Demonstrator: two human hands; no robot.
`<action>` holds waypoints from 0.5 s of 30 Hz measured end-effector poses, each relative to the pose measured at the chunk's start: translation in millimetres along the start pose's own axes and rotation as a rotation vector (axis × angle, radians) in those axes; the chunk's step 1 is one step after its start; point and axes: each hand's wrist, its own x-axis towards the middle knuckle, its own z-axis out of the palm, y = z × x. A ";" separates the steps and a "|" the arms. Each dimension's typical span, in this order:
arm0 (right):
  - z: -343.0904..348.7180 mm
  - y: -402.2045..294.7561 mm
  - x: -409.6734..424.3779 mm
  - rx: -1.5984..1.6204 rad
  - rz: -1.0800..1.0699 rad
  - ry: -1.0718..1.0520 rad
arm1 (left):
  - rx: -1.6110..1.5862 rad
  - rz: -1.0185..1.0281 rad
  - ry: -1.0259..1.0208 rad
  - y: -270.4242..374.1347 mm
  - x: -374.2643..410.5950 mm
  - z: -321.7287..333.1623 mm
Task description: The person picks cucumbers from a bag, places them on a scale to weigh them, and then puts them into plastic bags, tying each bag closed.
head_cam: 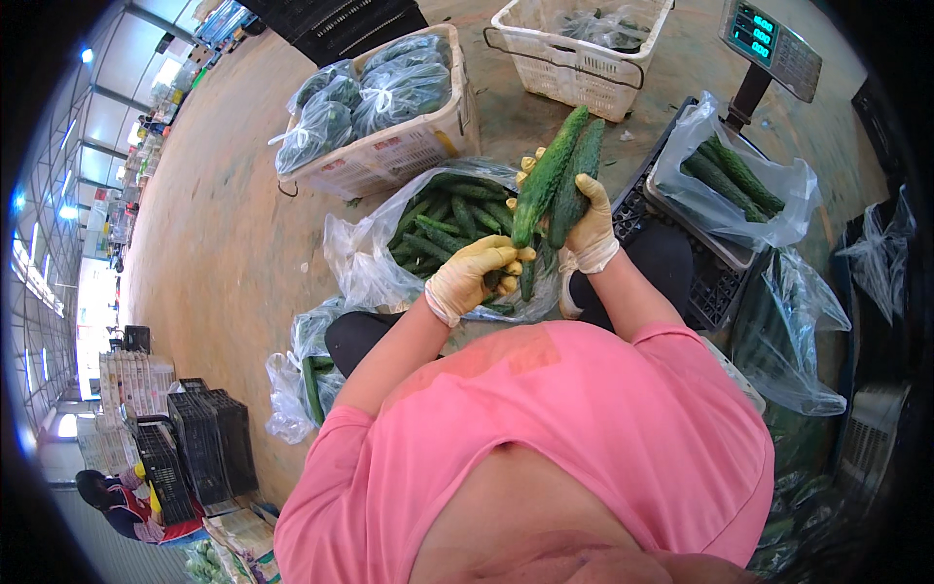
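My left hand [481, 274], in a pale yellow glove, has its fingers curled around a cucumber, only part of which shows, near the lower end of a long green cucumber [551, 175]. Gloved too, my right hand [589, 226] grips that long cucumber and a darker cucumber [580, 175] side by side, tips pointing away from me. Below them a large clear plastic bag [357, 255] lies open, full of cucumbers [441, 226]. To the right, a clear bag [788, 182] with several cucumbers [730, 179] rests on the scale's tray [719, 244].
A white crate [387, 153] of bagged vegetables stands front left, another crate [569, 69] beyond. The scale display [762, 36] rises front right. Bagged cucumbers [314, 387] lie at my left, a plastic bag [795, 328] at my right. A person [139, 504] handles black crates far left.
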 end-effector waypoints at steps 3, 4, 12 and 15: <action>3.2 3.9 -1.8 -0.005 0.029 -0.111 | -0.027 -0.009 0.010 0.3 2.1 -3.1; 3.2 5.5 -2.8 -0.018 0.046 -0.119 | 0.093 0.000 0.079 4.3 2.9 6.0; 16.6 14.0 -3.6 -0.004 0.106 -0.240 | 1.042 0.205 0.460 0.6 -0.8 27.3; 23.9 18.3 -3.9 -0.020 0.105 -0.220 | 1.130 0.290 0.493 -3.6 -3.3 27.0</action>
